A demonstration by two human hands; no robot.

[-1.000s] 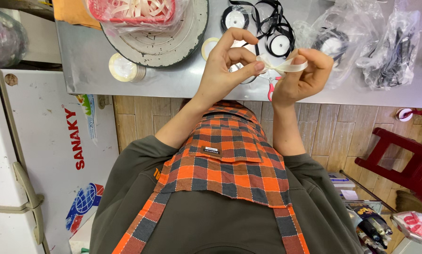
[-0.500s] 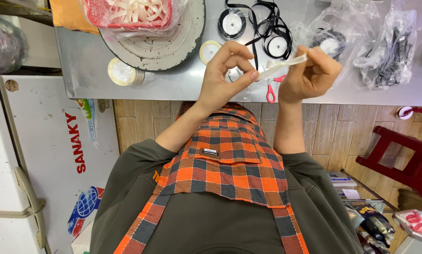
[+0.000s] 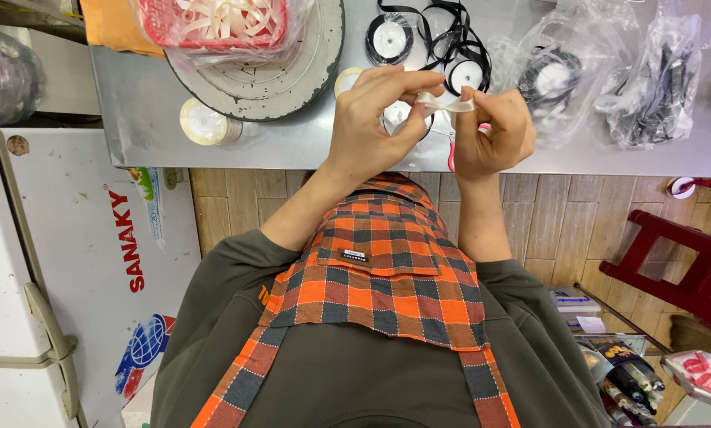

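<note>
Above the near edge of the grey desk, the left hand and the right hand held a short strip of cream ribbon stretched between them. The strip's long axis ran roughly level from side to side, one end pinched in the closed fingers of the left hand, the other gripped in the curled fingers of the right. Beyond the hands lay spools of black ribbon, a roll of tape and clear plastic bags.
</note>
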